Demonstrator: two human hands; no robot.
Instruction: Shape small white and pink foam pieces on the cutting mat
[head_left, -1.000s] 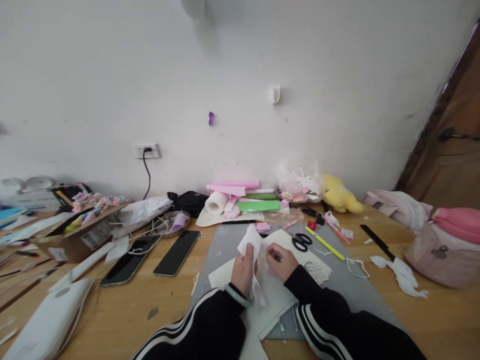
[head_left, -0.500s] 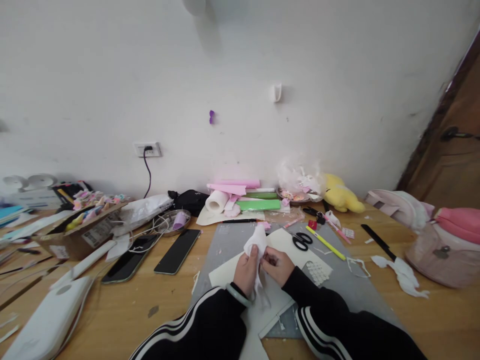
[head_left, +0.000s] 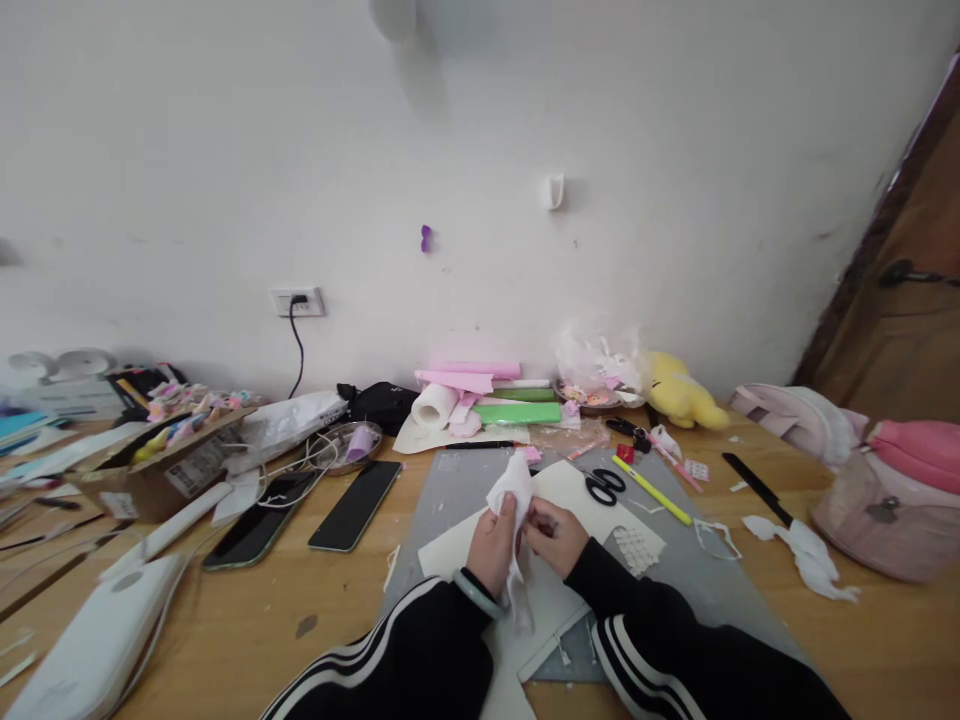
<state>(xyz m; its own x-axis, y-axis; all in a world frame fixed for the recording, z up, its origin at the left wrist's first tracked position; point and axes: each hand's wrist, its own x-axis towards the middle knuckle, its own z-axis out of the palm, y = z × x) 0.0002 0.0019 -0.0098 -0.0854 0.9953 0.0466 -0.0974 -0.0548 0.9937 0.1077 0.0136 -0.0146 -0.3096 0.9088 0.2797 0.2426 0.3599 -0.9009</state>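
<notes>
My left hand [head_left: 491,545] is closed around a crumpled piece of white tissue paper [head_left: 512,487], which sticks up above the fingers and trails down below the wrist. My right hand [head_left: 556,533] pinches the same paper from the right, fingers curled against it. Both hands hover over a cream sheet [head_left: 574,485] lying on a grey cutting mat [head_left: 457,482]. Black scissors [head_left: 601,485] lie just right of the hands, beside a yellow pen [head_left: 651,489].
Two dark phones [head_left: 355,504] lie left of the mat. Pink and green paper rolls [head_left: 516,411] and a tissue roll [head_left: 436,405] sit by the wall, with a yellow plush [head_left: 679,391]. A black knife [head_left: 753,485] and pink bag [head_left: 892,490] are at right; a cardboard box [head_left: 161,460] at left.
The two hands have drawn closer together on the tissue paper, which is now more bunched. The view has shifted slightly.
</notes>
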